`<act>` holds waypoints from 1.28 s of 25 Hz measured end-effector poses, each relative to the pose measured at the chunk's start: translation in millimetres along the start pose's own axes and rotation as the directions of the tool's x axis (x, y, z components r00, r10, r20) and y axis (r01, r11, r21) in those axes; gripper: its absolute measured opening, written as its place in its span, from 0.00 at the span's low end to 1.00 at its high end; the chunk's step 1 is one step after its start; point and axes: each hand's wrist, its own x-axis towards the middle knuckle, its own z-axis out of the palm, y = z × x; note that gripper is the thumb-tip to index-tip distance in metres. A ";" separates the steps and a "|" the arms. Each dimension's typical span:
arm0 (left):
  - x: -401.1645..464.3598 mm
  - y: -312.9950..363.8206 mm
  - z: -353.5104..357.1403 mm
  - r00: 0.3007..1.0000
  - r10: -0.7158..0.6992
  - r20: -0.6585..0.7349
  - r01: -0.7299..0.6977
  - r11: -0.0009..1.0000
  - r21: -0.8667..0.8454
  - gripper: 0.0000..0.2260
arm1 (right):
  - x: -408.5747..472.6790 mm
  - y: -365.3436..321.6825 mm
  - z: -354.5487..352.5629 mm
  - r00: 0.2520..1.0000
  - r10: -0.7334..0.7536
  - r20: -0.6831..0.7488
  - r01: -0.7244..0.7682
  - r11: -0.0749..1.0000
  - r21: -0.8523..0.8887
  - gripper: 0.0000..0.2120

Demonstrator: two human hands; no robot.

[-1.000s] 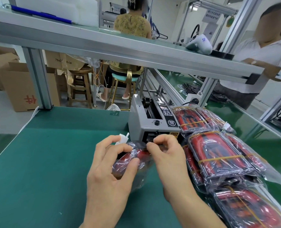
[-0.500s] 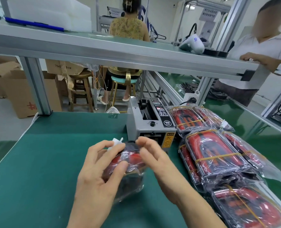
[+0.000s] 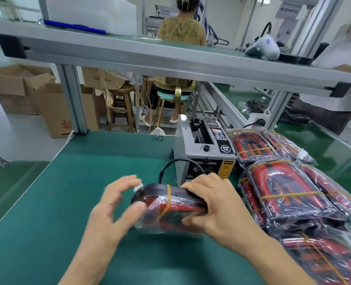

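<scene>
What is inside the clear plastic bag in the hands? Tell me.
The clear plastic bag shows a red and black cable coil bound by a yellow rubber band. The right hand covers its right end, hiding what lies there.

- One wide-angle view only, worn on the head, facing forward and down toward the tape dispenser [image 3: 203, 149].
- Very near: left hand [image 3: 112, 210], right hand [image 3: 217, 206] and bagged cable bundle [image 3: 174, 204] lie just this side of the dispenser.
- Shelf rail [image 3: 149, 60] crosses above and beyond the dispenser.
</scene>
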 end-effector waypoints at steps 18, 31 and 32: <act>26.7 -3.2 0.2 0.851 0.229 0.473 -0.440 0.803 0.403 0.12 | -14.5 -6.5 21.2 0.997 -0.028 -0.074 0.046 0.968 0.248 0.07; 9.0 -19.9 22.1 0.975 -0.011 0.220 0.006 1.000 0.022 0.13 | -15.6 -10.9 30.1 0.973 0.020 -0.230 0.030 0.977 0.213 0.07; 9.1 -20.0 21.8 0.976 -0.005 0.217 0.002 1.000 0.015 0.13 | -13.3 -12.7 29.8 0.972 0.056 -0.228 -0.006 0.977 0.215 0.07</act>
